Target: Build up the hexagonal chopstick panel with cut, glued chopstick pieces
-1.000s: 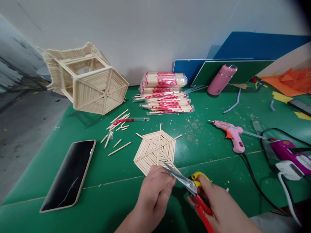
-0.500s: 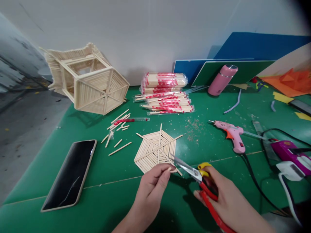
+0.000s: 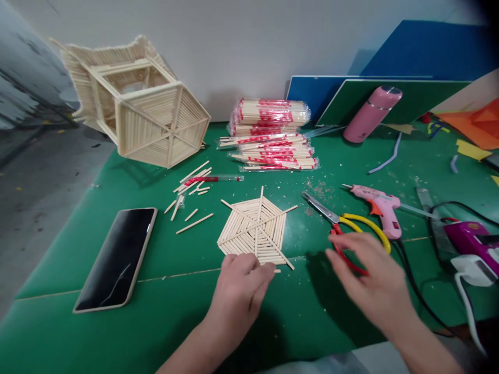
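My left hand (image 3: 244, 288) is closed in a pinch at the near edge of a flat hexagonal panel of wooden sticks (image 3: 257, 228). The end of a short wooden stick (image 3: 277, 271) pokes out past its fingertips. Scissors (image 3: 331, 218) with one red and one yellow handle lie on the table to the right of the panel, blades pointing away to the left. My right hand (image 3: 368, 275) hovers by their handles, fingers apart, nothing between them. It partly covers the red handle. Loose cut sticks (image 3: 195, 223) and a red wrapper (image 3: 206, 179) are scattered left of the panel.
A pink glue gun (image 3: 380, 205) lies right of the scissors, its cord running toward me. A phone (image 3: 117, 259) is at left. Behind stand a stick-built lantern-like frame (image 3: 163, 124), wrapped chopstick packs (image 3: 273, 140) and a pink bottle (image 3: 372, 114). A purple power strip (image 3: 468, 241) sits far right.
The scissors have left my right hand and now rest on the table; that hand has opened. My left hand has turned over and brought the short stick to the panel's near edge.
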A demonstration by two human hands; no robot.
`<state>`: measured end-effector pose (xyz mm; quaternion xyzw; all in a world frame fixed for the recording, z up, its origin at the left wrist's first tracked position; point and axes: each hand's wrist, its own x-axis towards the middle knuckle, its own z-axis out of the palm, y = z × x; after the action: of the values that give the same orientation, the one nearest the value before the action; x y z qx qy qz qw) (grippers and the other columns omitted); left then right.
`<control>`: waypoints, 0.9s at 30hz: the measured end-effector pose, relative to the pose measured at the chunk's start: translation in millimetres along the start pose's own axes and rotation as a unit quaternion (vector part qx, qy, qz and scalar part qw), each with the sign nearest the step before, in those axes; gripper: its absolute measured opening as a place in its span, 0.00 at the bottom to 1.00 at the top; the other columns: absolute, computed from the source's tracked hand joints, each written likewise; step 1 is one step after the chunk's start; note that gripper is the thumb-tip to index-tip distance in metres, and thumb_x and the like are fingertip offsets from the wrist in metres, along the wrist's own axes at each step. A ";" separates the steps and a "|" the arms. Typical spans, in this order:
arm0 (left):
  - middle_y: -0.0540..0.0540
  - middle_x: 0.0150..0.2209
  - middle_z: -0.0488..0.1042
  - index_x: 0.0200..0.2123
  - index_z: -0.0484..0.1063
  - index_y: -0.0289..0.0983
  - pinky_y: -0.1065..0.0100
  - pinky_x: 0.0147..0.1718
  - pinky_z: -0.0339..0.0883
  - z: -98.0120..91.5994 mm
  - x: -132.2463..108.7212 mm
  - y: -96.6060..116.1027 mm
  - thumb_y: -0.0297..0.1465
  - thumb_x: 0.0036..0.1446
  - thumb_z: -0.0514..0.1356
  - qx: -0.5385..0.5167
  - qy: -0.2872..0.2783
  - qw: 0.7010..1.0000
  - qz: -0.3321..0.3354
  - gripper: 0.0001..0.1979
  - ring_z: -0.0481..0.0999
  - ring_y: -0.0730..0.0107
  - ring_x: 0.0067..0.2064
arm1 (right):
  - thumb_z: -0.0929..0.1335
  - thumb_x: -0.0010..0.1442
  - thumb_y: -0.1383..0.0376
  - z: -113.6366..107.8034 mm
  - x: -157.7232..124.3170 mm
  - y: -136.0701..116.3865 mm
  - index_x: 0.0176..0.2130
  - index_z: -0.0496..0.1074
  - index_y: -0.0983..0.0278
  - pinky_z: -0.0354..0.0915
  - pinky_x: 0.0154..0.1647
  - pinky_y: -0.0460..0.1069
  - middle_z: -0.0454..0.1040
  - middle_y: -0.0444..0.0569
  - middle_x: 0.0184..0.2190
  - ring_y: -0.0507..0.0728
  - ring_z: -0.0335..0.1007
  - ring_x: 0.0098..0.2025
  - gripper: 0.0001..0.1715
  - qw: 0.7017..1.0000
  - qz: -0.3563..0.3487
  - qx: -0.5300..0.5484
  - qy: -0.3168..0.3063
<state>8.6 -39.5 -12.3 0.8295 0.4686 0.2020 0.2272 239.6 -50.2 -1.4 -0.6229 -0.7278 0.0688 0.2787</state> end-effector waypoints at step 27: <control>0.44 0.40 0.70 0.42 0.65 0.37 0.60 0.43 0.59 -2.8 -23.0 -23.8 0.21 0.52 0.54 0.007 0.103 0.994 0.033 0.13 0.67 0.65 0.43 | 0.62 0.59 0.67 35.6 11.8 -29.1 0.32 0.72 0.62 0.56 0.29 0.47 0.68 0.47 0.28 0.52 0.59 0.30 0.10 0.973 -0.110 0.046 -0.199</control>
<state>-20.3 -48.1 -26.2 0.8205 0.4638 0.2907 0.1650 196.1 -36.5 -14.4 -0.4996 -0.8286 0.1938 0.1622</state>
